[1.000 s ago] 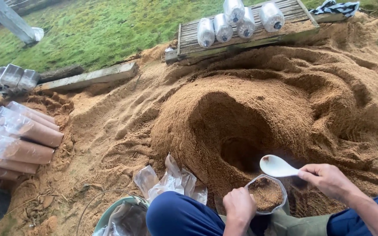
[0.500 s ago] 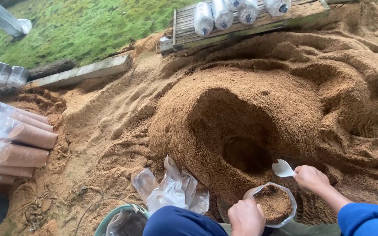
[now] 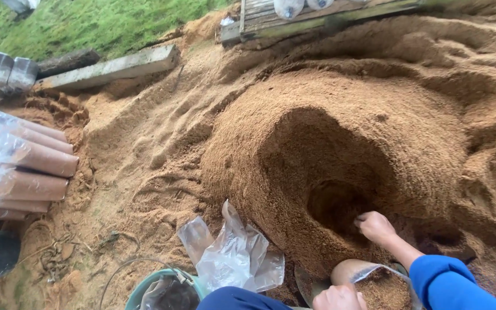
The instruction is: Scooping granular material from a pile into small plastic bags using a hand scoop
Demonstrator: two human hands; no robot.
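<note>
The right hand is pushed into the hollow dug in the side of the sawdust mound, with the fingers curled closed. Whatever is gripped inside them is hidden in the dark of the hollow, so what is held there cannot be told. A blue sleeve is seen running back from that wrist toward the lower edge of the view.

The left hand is closed on the rim of a clear plastic bag, which is held upright just below and inward of the right hand. The bag is partly filled with brown sawdust, and its mouth is kept open toward the mound.

Just to the left of the left hand, a loose bunch of empty clear bags lies crumpled on the sandy ground, and below it the rim of a greenish bucket is seen at the bottom edge. Far to the left of both hands, a stack of filled, cylinder-shaped bags is laid on its side. Beyond that stack, well away from the hands, a concrete beam lies at the border of the grass. Past the mound, opposite the hands, a wooden pallet is seen, with the ends of more filled bags resting on it.
</note>
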